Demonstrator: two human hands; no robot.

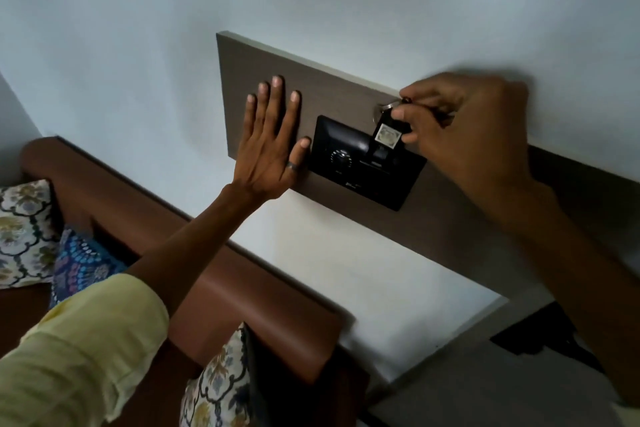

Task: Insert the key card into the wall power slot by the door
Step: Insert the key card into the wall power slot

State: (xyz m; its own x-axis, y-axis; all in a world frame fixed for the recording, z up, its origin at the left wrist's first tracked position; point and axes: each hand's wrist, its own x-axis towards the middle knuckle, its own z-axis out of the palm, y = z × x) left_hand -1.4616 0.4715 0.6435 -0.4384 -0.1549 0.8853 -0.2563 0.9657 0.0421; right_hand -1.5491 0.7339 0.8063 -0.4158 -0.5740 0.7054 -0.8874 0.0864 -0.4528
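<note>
Now: key card at the slot

Up on the wall, a brown wooden panel carries a black switch plate, and everything below is placed from that plate. The right hand comes in from the plate's upper right, its fingertips pinched shut on the key card, a small black tag with a pale square label and a metal ring at its top. The card's lower end meets the slot in the plate's upper right part; how far in it sits cannot be told (the card and its dark housing blur together). A round knob sits on the plate left of the slot. The left hand lies flat and open on the panel just left of the plate, fingers spread, holding nothing, thumb tip almost at the plate's edge, a ring on the thumb. Well below and left of the plate run a brown headboard and patterned cushions.
</note>
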